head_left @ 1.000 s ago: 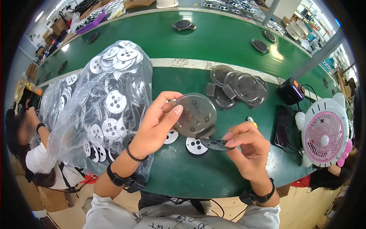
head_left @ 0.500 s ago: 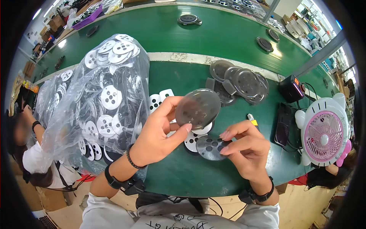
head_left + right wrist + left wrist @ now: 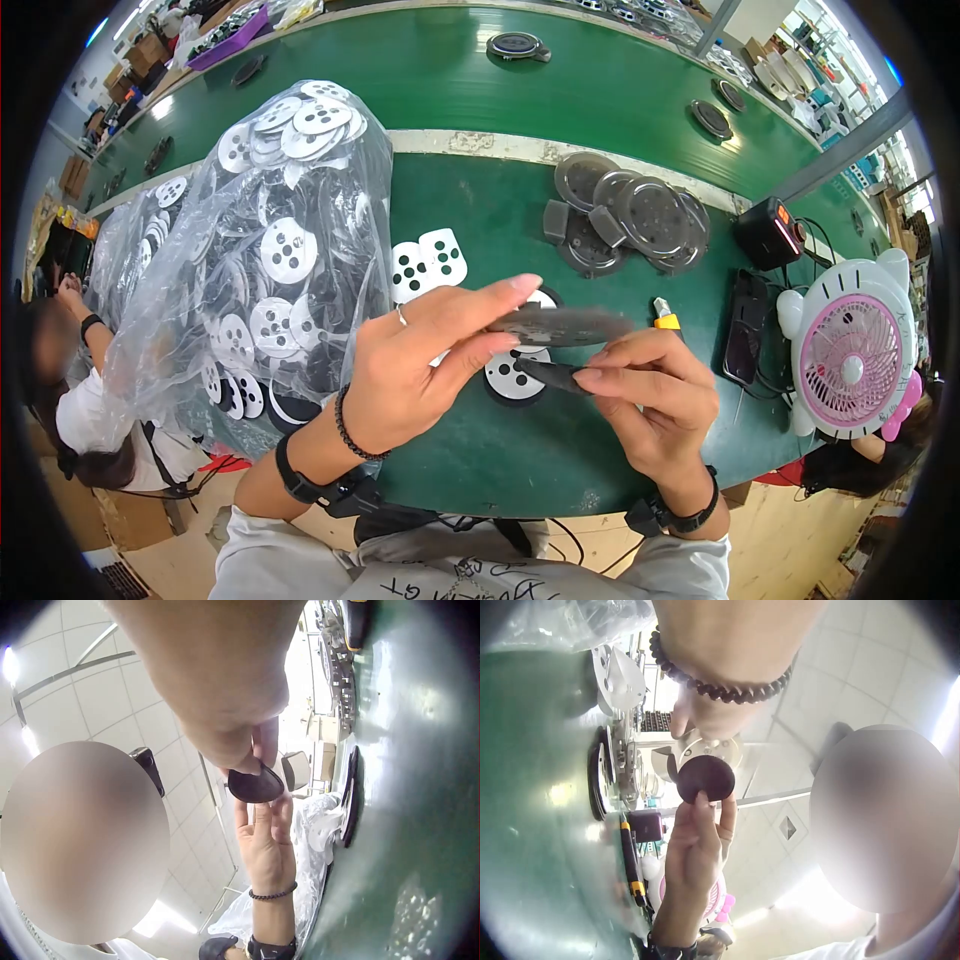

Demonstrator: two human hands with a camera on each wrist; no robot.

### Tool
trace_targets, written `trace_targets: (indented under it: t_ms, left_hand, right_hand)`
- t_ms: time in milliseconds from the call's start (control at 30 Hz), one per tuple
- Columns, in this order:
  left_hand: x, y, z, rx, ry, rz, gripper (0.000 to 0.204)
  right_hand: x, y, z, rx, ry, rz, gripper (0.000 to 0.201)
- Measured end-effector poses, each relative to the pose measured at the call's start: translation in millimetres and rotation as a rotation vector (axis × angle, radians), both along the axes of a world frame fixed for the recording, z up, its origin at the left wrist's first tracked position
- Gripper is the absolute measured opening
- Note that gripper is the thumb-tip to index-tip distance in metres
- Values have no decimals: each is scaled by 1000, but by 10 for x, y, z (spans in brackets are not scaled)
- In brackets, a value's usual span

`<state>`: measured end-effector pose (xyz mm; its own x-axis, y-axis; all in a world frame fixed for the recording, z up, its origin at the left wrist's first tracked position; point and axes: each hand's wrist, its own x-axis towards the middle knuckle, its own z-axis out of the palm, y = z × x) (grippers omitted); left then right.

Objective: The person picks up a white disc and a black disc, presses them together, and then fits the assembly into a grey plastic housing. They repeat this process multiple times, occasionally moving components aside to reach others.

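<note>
A green counter (image 3: 470, 195) runs up to a pale ledge, with a green belt (image 3: 420, 85) past it carrying dark round parts, all of it well beyond the fingers. From my end, the fingers of the left hand (image 3: 408, 365) are closed to a pinch on the near side of a smoky cover (image 3: 570, 328), held tilted almost edge-on above the counter. The fingers of the right hand (image 3: 655, 400) pinch a thin dark disc (image 3: 552, 377) by one edge, just below and in front of the cover.

The cover is blurred in the head view, so I can't fairly say which face is turned to the disc. If these two are meant to meet, I'd worry about bringing the disc in off-centre: with one edge gripped, the far side is free to swing or bend. A slipping fingertip could drop it on the white-faced disc (image 3: 512, 382) lying under the fingers. Pressing on the cover's face might smudge it. I'd also keep the right fingers from drifting forward into the yellow-and-black cutter (image 3: 666, 319), which lies just beyond them.
</note>
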<state>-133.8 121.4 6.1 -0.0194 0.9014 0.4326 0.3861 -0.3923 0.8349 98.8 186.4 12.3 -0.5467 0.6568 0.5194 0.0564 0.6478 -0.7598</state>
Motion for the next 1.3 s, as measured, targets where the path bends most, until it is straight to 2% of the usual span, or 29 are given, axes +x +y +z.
trace_targets:
  t_ms: [67, 267, 433, 600, 1167, 1300]
  left_hand:
    - [15, -14, -4, -21, -89, 31, 36]
    - [-11, 30, 18, 11, 9, 0, 37]
    - [22, 76, 32, 170, 137, -51, 38]
    - [32, 54, 54, 171, 164, -78, 41]
    - [36, 71, 14, 235, 240, -95, 38]
    - [98, 49, 25, 190, 235, -49, 39]
  right_hand:
    - [-7, -15, 14, -5, -4, -21, 35]
    - [-6, -9, 15, 45, -9, -73, 35]
    - [-6, -31, 6, 93, 4, -70, 34]
    - [-7, -16, -19, 175, 12, -98, 33]
    - [-27, -35, 18, 185, -55, -182, 35]
    - [-52, -52, 4, 159, -48, -207, 38]
